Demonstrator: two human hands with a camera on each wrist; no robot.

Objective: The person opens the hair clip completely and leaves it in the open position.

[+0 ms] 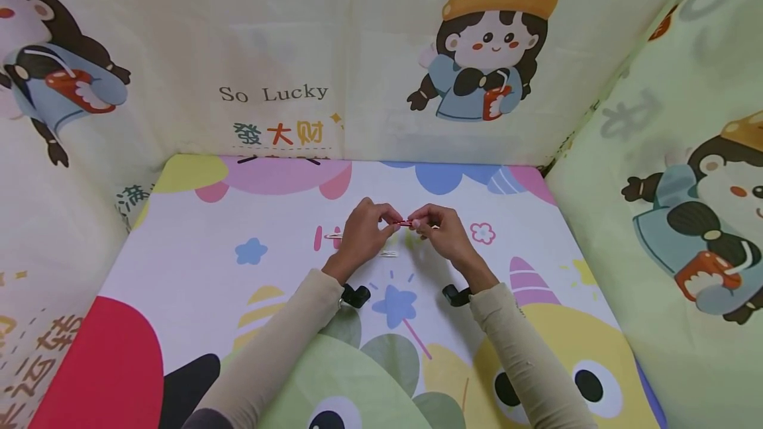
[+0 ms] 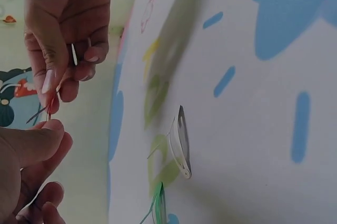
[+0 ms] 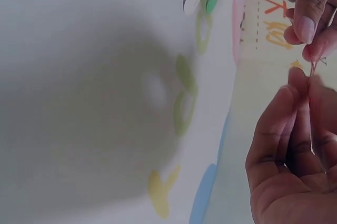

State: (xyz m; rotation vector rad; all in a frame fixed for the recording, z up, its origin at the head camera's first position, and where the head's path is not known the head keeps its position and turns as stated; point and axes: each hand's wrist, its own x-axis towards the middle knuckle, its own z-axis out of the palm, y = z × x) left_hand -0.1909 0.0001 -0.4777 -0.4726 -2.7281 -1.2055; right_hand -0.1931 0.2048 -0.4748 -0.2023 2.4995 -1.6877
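Note:
A small red snap hair clip (image 1: 405,223) is held above the table between both hands. My left hand (image 1: 365,234) pinches its left end with thumb and forefinger. At the other end, my right hand (image 1: 444,234) pinches it between thumb and fingertips. The left wrist view shows the clip's thin red arms spread apart, partly covered by the fingertips. Below the hands lies a white snap hair clip (image 2: 180,145) on the table, opened. A green snap hair clip (image 2: 159,205) lies near it, also opened.
The table (image 1: 197,250) has a white cover printed with cartoon shapes. Printed cloth walls stand behind it (image 1: 381,85) and along both sides. A small dark camera sits on each wrist. Another pale clip (image 1: 335,236) lies left of the left hand.

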